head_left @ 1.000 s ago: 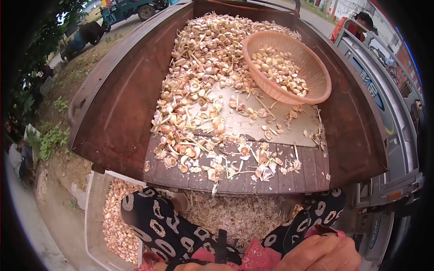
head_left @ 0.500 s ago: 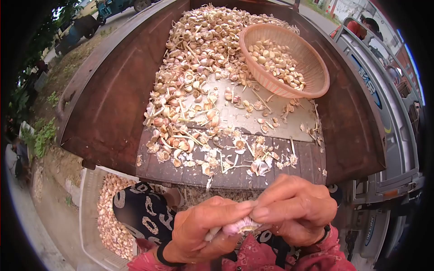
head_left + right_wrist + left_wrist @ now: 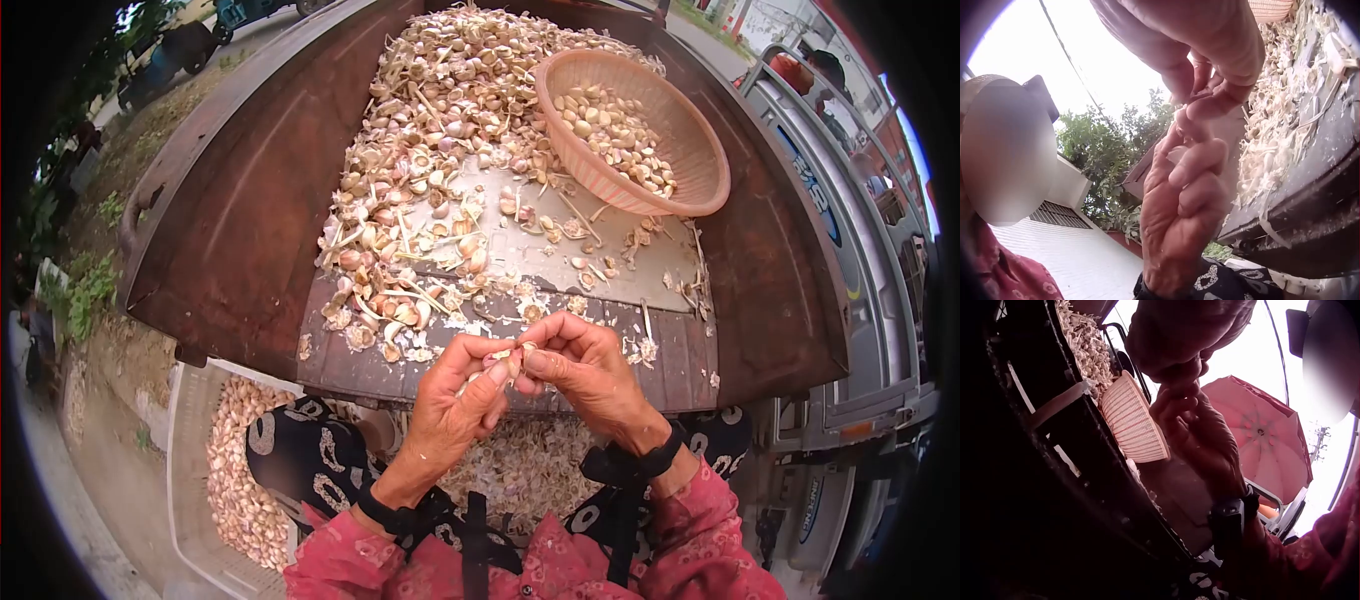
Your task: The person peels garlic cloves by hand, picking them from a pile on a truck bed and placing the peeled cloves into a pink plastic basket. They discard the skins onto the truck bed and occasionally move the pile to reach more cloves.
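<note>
Both hands meet over the cart's near edge, fingertips close together around a piece of garlic (image 3: pixel 514 363). My left hand (image 3: pixel 455 396) pinches it from the left between thumb and fingers. From the right, the thumb and forefinger of my right hand (image 3: pixel 592 378) pinch it too. In the right wrist view a pale clove (image 3: pixel 1176 154) shows among the curled fingers of the left hand; the fingers hide most of the garlic. Beyond the hands, a heap of garlic (image 3: pixel 440 120) with dry stalks and skins covers the left and back of the cart bed.
An orange plastic basket (image 3: pixel 715 165) holding loose cloves leans on the heap at the right. Rusty cart walls (image 3: pixel 235 200) rise on both sides. Below left stands a white crate (image 3: pixel 185 440) of cloves. Skins (image 3: pixel 520 470) litter the ground between the knees. A grey vehicle (image 3: pixel 845 230) stands at the right.
Both hands have come up into view and moved forward over the cart's near edge. A purplish garlic piece showed between them half a second ago; now their fingertips pinch a smaller-looking piece.
</note>
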{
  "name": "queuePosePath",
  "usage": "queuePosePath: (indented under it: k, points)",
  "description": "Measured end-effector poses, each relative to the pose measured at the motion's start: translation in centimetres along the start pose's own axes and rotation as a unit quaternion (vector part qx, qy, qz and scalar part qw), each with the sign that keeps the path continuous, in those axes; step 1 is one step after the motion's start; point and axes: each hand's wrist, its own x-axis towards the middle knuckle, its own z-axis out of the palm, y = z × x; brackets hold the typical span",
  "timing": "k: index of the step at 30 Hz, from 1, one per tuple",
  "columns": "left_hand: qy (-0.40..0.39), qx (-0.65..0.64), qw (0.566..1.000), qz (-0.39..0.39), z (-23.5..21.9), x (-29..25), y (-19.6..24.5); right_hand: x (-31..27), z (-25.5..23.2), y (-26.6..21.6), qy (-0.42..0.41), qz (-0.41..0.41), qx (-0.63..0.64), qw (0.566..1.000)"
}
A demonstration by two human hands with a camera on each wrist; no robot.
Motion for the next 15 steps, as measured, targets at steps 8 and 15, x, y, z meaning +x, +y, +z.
queuePosePath:
  k: [8,15]
  points:
    - [0.024,0.076,0.996,0.029,-0.3,0.3,-0.7,0.5,0.4,-0.1,0.003,0.033,-0.048,0.998]
    - [-0.006,0.086,0.995,0.042,-1.1,0.2,-0.7,1.3,-0.5,0.7,-0.052,0.034,-0.061,0.996]
